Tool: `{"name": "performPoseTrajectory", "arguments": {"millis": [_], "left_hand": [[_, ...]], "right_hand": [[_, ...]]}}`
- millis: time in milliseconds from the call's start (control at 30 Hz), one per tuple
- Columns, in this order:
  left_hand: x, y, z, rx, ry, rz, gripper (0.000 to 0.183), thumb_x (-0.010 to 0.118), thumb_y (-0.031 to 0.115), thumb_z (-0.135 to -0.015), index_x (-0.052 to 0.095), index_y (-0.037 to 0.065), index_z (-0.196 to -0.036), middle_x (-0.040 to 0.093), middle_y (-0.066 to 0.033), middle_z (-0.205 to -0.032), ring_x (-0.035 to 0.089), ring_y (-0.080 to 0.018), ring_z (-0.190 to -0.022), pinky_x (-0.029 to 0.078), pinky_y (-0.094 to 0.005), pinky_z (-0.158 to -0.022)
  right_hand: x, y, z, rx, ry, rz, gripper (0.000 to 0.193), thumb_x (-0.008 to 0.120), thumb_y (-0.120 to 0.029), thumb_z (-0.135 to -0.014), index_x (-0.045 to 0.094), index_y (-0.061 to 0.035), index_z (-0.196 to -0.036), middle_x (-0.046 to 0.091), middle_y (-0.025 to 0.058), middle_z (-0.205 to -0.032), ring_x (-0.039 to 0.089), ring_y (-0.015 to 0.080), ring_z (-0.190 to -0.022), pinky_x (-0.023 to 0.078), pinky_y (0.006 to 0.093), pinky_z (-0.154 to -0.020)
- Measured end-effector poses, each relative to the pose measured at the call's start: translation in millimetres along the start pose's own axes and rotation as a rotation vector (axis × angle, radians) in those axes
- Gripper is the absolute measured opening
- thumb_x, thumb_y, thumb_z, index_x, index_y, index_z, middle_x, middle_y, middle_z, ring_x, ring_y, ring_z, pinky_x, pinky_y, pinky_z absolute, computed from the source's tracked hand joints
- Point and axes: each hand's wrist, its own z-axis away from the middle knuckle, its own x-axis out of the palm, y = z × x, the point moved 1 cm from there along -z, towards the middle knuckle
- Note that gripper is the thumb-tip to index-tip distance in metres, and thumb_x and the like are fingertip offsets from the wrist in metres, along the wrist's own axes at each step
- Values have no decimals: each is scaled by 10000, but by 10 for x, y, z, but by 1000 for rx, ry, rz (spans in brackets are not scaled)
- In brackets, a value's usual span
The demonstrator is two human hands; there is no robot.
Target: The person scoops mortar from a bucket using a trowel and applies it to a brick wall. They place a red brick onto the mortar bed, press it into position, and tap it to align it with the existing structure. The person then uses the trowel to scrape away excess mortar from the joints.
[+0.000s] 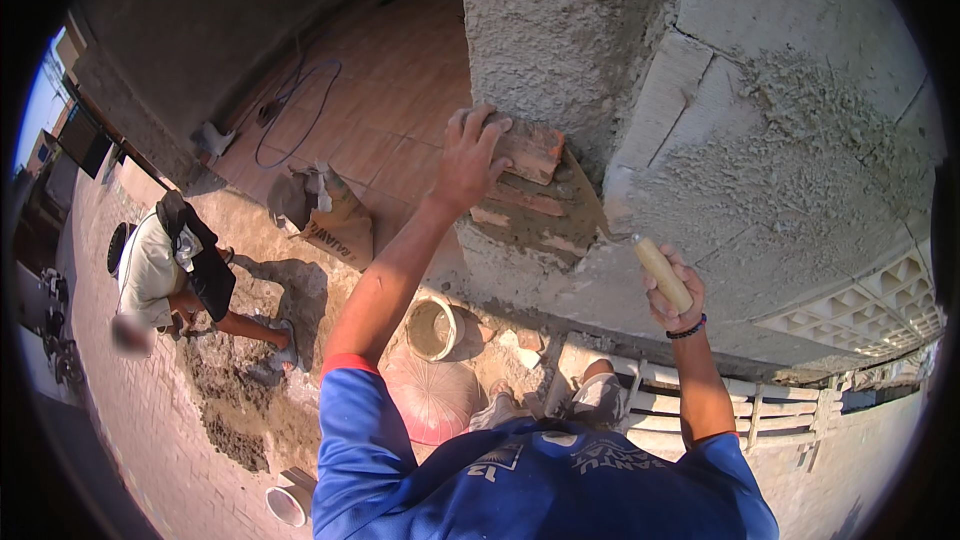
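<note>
My left hand (462, 165) grips the near end of a reddish brick (535, 152), its fingers curled over the top and side. The brick lies on a short stack of bricks (535, 202) with grey mortar between them, against a rough plastered pillar (560, 30). In my right hand (684, 302) is a trowel (662, 275), held by its pale wooden handle. Its thin metal neck points at the stack, and the grey blade lies along the stack's right side, beside the brick.
Below the stack stand a bucket (434, 330) of grey mix and a full pinkish sack (432, 392). A torn cement bag (338, 220) sits by the tiled floor. At left another person (165, 270) bends near a mortar heap (235, 415). A white railing (700, 405) runs at right.
</note>
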Motion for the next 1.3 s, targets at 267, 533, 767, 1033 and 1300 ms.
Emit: {"name": "performPoseTrajectory", "arguments": {"millis": [267, 533, 767, 1033, 1300], "left_hand": [[1, -20, 5, -32, 3, 59, 675, 840, 87, -683, 544, 130, -1288, 449, -139, -1394, 422, -416, -1255, 389, -503, -1043], [-30, 29, 1, -97, -26, 59, 649, 835, 124, -710, 549, 157, -1291, 440, -123, -1418, 434, -407, -1257, 410, -482, -1043], [-61, 54, 5, -123, -39, 56, 639, 832, 115, -714, 550, 146, -1287, 437, -122, -1418, 425, -395, -1271, 418, -477, -1041], [-38, 28, -2, -117, -33, 90, 616, 820, 102, -731, 558, 105, -1289, 442, -145, -1434, 409, -392, -1313, 397, -470, -1086], [5, -26, 21, -90, 46, 121, 618, 831, 90, -702, 563, 134, -1257, 460, -124, -1396, 442, -405, -1242, 433, -482, -1021]], "right_hand": [[61, 8, -2, -22, 7, 44, 400, 459, -189, -1017, 478, -92, -1405, 570, 300, -1024, 534, 192, -442, 420, 243, -341], [636, -32, 66, -2, 236, 822, 611, 650, -139, -904, 426, -83, -1470, 610, 180, -964, 644, 225, -643, 544, 336, -556], [857, 323, 159, 6, 228, 2166, 665, 678, -71, -799, 494, -105, -1437, 620, 167, -966, 658, 374, -858, 550, 428, -764], [541, 557, -321, -76, 220, 2437, 543, 637, -88, -830, 576, -174, -1362, 569, 133, -1031, 633, 361, -912, 536, 482, -771], [944, 372, -464, 37, 325, 2404, 531, 634, -122, -856, 584, -214, -1376, 598, 126, -985, 641, 360, -862, 524, 487, -734]]}}
